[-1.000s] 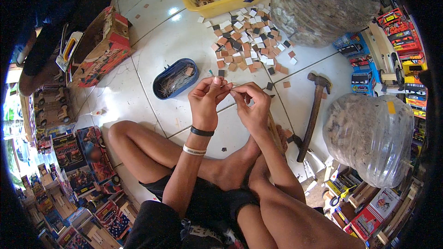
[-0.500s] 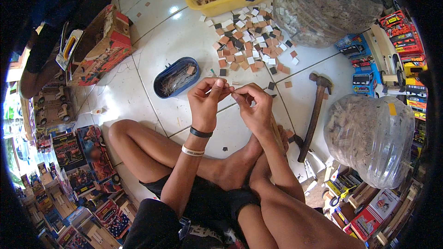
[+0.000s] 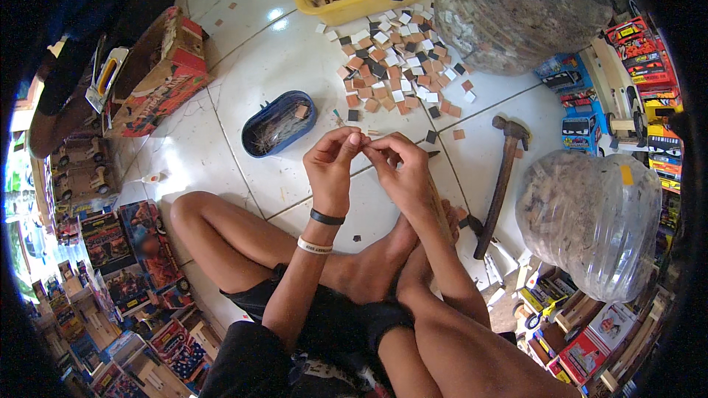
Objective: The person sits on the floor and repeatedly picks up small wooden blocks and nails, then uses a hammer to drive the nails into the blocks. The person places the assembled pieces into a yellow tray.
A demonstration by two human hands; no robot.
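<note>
My left hand (image 3: 331, 169) and my right hand (image 3: 402, 172) meet fingertip to fingertip above the tiled floor, between my crossed legs and the pile of chips. Both are closed in a pinch. Whatever sits between the fingertips is too small to make out. Just left of my left hand stands a blue oval tub (image 3: 279, 124) holding thin, wire-like pieces and one brown square chip. Beyond the hands lies a loose pile of small square chips (image 3: 398, 66) in white, black and brown. A hammer (image 3: 503, 184) with a wooden handle rests on the floor right of my right hand.
A yellow basin (image 3: 354, 7) of chips stands at the back. Large clear plastic containers (image 3: 590, 225) are on the right. Wooden toy trucks (image 3: 158, 339) crowd the left and right sides. A cardboard box (image 3: 166, 81) with a stapler-like tool (image 3: 110, 77) stands at the left.
My hands have shifted slightly, the right one a little leftward, and the fingertips are closer together. The whole view has drifted a few pixels.
</note>
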